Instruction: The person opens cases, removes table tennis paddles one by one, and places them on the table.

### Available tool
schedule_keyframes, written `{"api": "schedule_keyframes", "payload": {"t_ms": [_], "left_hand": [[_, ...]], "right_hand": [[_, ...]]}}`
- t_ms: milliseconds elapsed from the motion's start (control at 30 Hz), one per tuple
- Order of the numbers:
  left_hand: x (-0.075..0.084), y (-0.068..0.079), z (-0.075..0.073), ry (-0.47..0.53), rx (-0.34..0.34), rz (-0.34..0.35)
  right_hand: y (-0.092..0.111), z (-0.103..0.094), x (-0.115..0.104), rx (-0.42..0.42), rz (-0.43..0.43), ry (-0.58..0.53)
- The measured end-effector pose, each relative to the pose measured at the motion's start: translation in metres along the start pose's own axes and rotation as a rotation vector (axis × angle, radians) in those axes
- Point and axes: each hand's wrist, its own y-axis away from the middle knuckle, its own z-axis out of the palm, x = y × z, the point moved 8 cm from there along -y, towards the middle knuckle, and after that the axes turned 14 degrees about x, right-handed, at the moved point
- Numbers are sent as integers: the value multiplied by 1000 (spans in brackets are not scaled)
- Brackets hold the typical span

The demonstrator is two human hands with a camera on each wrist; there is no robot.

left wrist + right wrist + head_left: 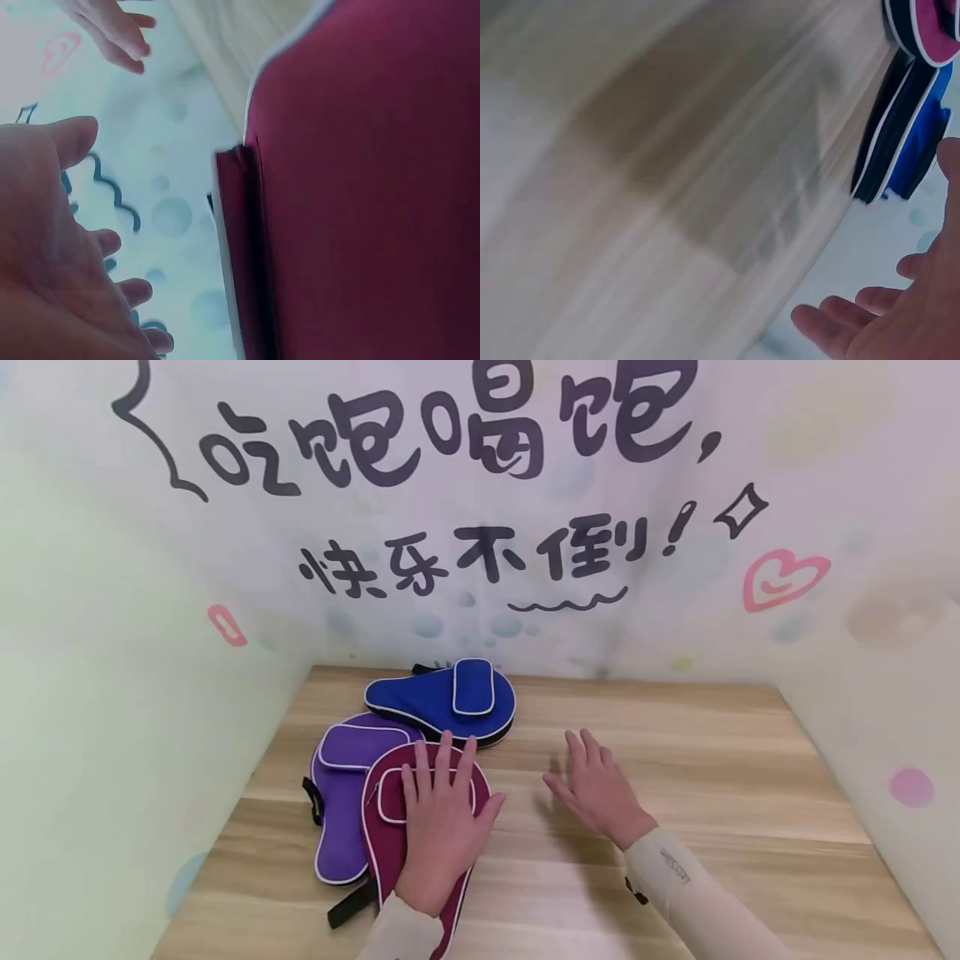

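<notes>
A dark red paddle-shaped zip case [386,843] with white piping and a front pocket lies at the front left of the table. My left hand [441,839] is over it, fingers spread. In the left wrist view a gap shows between this palm and the red case [375,187]. Partly beneath the red case is a purple case [337,835] of the same kind. Behind them a blue case [412,693] lies with its handle end to the left. My right hand [598,793], empty with fingers extended, hovers over bare wood right of the cases, its shadow below.
The wood-grain table [712,760] meets a back wall [390,627] with large dark lettering, and side walls stand left and right. A black strap [352,903] sticks out from the red case, and another strap [313,800] from the purple one.
</notes>
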Motion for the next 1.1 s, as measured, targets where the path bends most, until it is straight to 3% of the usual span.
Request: {"api": "schedule_keyframes", "payload": {"t_ms": [200,533,733,1100], "left_hand": [[-23,3,-5,-18,-26,-54],[-44,8,-8,-33,-34,-53],[-56,12,-6,-33,-41,-62],[-72,15,-1,-37,-62,-44]], "right_hand": [[-17,17,-27,-71,20,-137],[-30,50,-73,-223,94,-398],[-31,69,-88,-271,148,-460],[-33,84,-110,-291,113,-530]]}}
